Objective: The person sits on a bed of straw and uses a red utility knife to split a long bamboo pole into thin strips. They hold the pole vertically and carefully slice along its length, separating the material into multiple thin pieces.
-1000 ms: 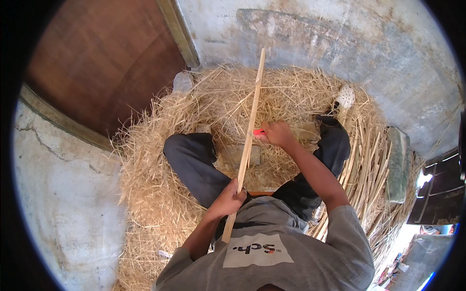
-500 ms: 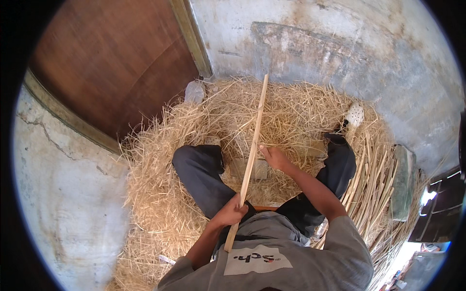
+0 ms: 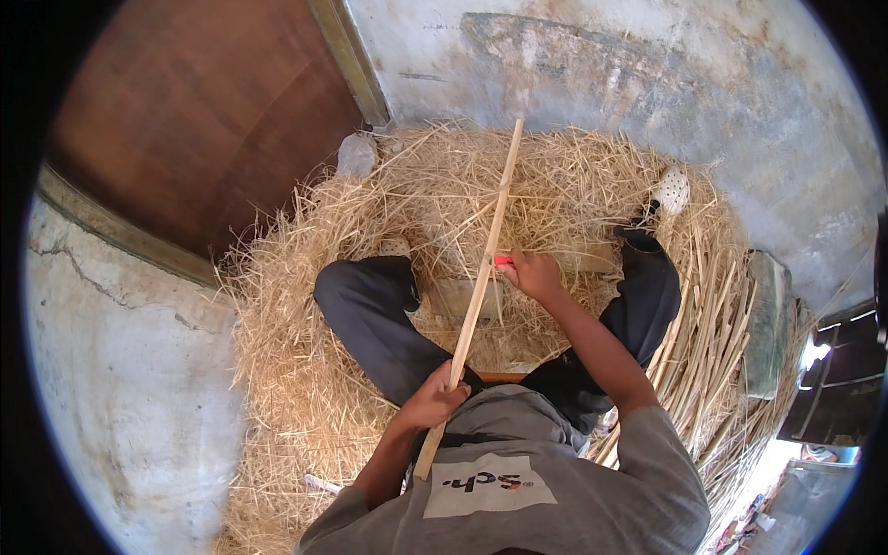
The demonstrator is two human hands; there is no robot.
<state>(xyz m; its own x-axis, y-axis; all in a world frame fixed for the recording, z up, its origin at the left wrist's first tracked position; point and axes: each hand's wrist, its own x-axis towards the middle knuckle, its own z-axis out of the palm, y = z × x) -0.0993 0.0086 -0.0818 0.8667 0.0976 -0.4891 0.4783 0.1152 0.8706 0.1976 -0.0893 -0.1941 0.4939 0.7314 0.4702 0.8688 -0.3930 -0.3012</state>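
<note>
A long, pale bamboo strip [image 3: 500, 205] slants from my chest up toward the far wall. My left hand [image 3: 436, 396] is closed around its lower part, close to my waist. Farther up, on the strip's right side, my right hand [image 3: 534, 275] grips a small red-handled tool [image 3: 503, 263]. The red part meets the edge of the strip; whether a blade is there cannot be made out. Under the strip, between my spread knees, a grey block [image 3: 467, 301] lies half covered by shavings.
Straw-like shavings [image 3: 305, 370] heap around my legs. Long thin strips [image 3: 712, 342] lie bundled on the right beside a greenish slab [image 3: 767, 324]. A stone [image 3: 357, 155] sits by the brown door [image 3: 203, 111]. Beyond the heap rises a stained wall [image 3: 592, 74].
The red part by my right fingers has come into view against the strip. My left hand still holds the strip's lower part. The whole view has shifted slightly.
</note>
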